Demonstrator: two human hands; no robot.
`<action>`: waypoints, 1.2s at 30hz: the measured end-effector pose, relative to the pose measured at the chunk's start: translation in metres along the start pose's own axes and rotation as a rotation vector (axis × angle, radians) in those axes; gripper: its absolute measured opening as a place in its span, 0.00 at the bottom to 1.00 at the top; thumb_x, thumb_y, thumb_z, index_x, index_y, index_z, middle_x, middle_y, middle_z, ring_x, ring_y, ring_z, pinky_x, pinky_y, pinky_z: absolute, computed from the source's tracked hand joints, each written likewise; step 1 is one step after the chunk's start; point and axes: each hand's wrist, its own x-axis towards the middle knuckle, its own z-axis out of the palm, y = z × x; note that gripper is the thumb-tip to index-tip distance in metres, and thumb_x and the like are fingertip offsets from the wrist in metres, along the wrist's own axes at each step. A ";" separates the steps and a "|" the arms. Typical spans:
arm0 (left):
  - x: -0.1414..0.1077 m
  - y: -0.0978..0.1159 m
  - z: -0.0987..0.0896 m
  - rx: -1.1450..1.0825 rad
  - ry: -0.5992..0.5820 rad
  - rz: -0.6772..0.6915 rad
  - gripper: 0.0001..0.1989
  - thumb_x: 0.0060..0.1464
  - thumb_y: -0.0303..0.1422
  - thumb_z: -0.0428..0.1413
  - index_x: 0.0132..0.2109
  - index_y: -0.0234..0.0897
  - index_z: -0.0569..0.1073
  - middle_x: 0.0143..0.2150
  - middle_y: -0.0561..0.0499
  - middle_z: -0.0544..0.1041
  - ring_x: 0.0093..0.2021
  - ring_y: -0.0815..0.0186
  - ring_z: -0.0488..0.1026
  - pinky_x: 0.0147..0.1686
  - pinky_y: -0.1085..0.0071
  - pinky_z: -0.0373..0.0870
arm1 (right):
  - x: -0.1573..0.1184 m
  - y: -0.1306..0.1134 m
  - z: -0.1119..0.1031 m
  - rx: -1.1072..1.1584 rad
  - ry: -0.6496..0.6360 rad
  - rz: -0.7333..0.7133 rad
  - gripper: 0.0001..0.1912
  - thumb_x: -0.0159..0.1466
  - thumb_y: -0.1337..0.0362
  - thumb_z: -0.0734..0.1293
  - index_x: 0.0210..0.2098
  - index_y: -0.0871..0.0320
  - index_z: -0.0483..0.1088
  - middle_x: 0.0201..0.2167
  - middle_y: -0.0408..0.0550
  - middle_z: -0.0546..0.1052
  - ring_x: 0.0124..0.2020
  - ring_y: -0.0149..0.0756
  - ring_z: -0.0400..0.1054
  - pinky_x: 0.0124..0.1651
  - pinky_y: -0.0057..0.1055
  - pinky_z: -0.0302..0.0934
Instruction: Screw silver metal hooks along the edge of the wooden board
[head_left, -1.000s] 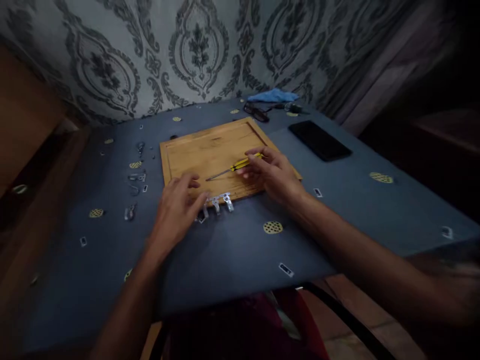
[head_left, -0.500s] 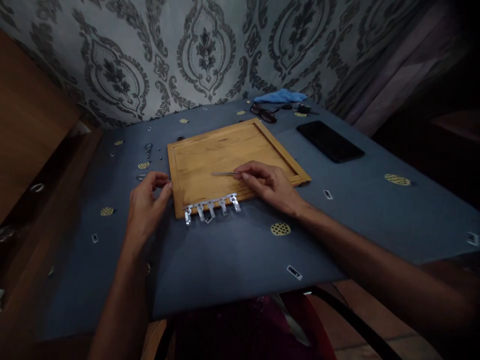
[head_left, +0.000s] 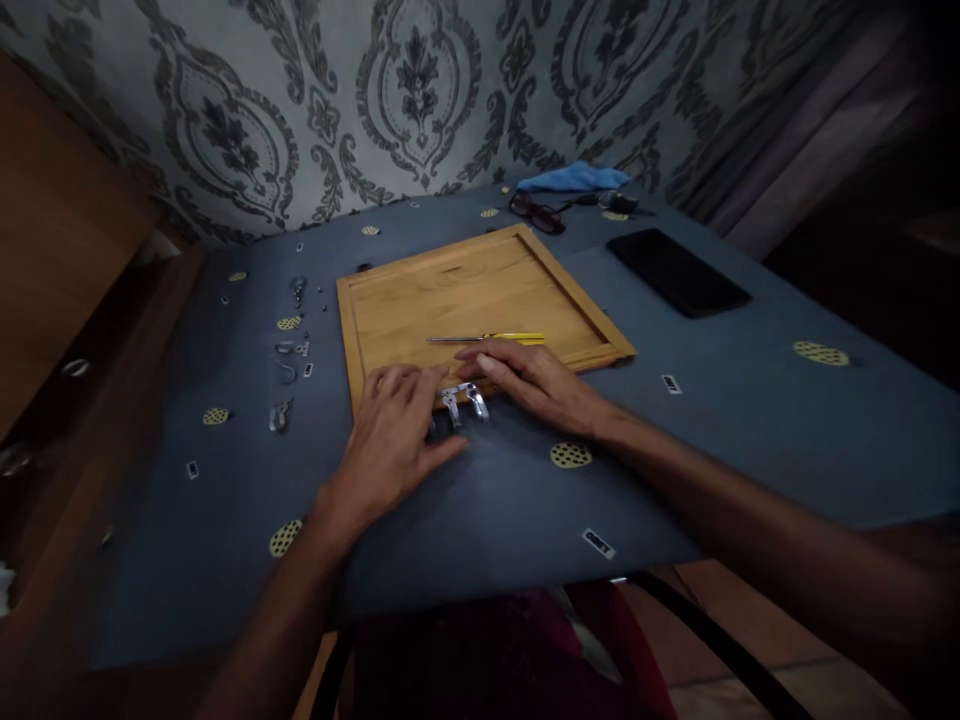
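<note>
Left hand (head_left: 394,430) palm-down over front edge of framed wooden board (head_left: 442,290), thumb spread, not gripping; covers part of the row of metal hooks (head_left: 474,400) there. Right hand (head_left: 544,392) beside the row's right end, fingers together; can't tell if it's pinching anything. Yellow-handled screwdriver (head_left: 517,337) lies on board just past right fingers, not held. Loose metal hooks (head_left: 280,414) left of board. Tablecloth (head_left: 487,540) has printed text tags (head_left: 598,543), lettering too blurred to read. Black tablet or phone (head_left: 679,272) at right, no logo legible.
</note>
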 end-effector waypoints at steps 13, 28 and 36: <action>0.004 0.002 0.004 -0.016 -0.020 -0.037 0.27 0.57 0.38 0.64 0.60 0.39 0.65 0.54 0.46 0.77 0.55 0.52 0.70 0.57 0.54 0.65 | 0.001 0.002 0.001 -0.011 -0.019 -0.054 0.25 0.73 0.50 0.55 0.55 0.59 0.73 0.46 0.54 0.82 0.49 0.43 0.77 0.55 0.41 0.67; 0.005 0.004 0.006 -0.019 -0.032 -0.049 0.27 0.58 0.37 0.64 0.61 0.37 0.64 0.53 0.45 0.78 0.54 0.51 0.70 0.55 0.54 0.65 | 0.003 0.004 0.003 -0.031 -0.009 -0.048 0.27 0.72 0.46 0.55 0.54 0.57 0.75 0.42 0.52 0.83 0.47 0.44 0.77 0.53 0.41 0.67; 0.001 -0.006 -0.007 -0.095 0.050 -0.122 0.22 0.61 0.40 0.61 0.59 0.40 0.66 0.54 0.46 0.78 0.56 0.54 0.71 0.57 0.55 0.67 | 0.002 0.002 0.002 0.034 0.018 0.021 0.27 0.70 0.44 0.58 0.55 0.55 0.75 0.48 0.53 0.82 0.48 0.46 0.78 0.54 0.45 0.71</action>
